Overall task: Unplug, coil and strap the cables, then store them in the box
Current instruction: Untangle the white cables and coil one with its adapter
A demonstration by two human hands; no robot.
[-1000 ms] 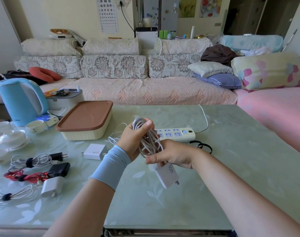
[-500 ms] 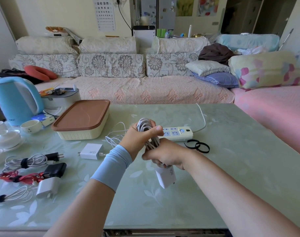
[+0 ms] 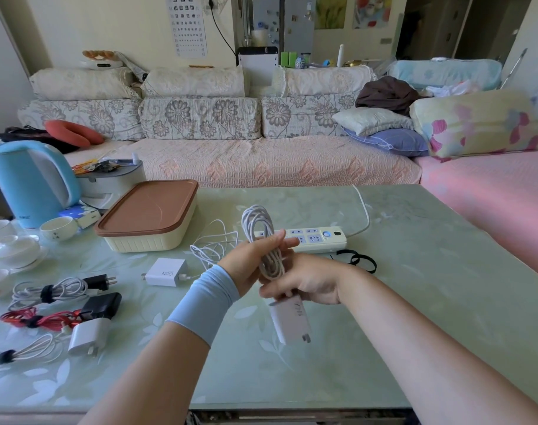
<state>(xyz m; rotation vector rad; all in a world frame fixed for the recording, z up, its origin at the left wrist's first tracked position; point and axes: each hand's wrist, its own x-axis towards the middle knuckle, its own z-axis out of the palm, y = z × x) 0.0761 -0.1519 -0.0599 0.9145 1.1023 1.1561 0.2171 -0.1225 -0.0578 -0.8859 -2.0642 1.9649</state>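
I hold a coiled white cable upright above the middle of the table. My left hand, with a light blue sleeve on its wrist, grips the coil's middle, one finger stretched across it. Just below, my right hand grips the bottom of the coil. The cable's white charger hangs under my right hand, prongs down. The cream box with a brown lid stands shut at the left rear. Two black straps lie right of my hands. The white power strip lies behind them.
A second white charger with a loose white cable lies in front of the box. Three strapped bundles lie at the left: white, red and white. A blue kettle and cups stand far left.
The coil has been pressed from a loose bunch into a narrow upright bundle. My right hand has slid down to its lower end, and the charger hangs straighter.
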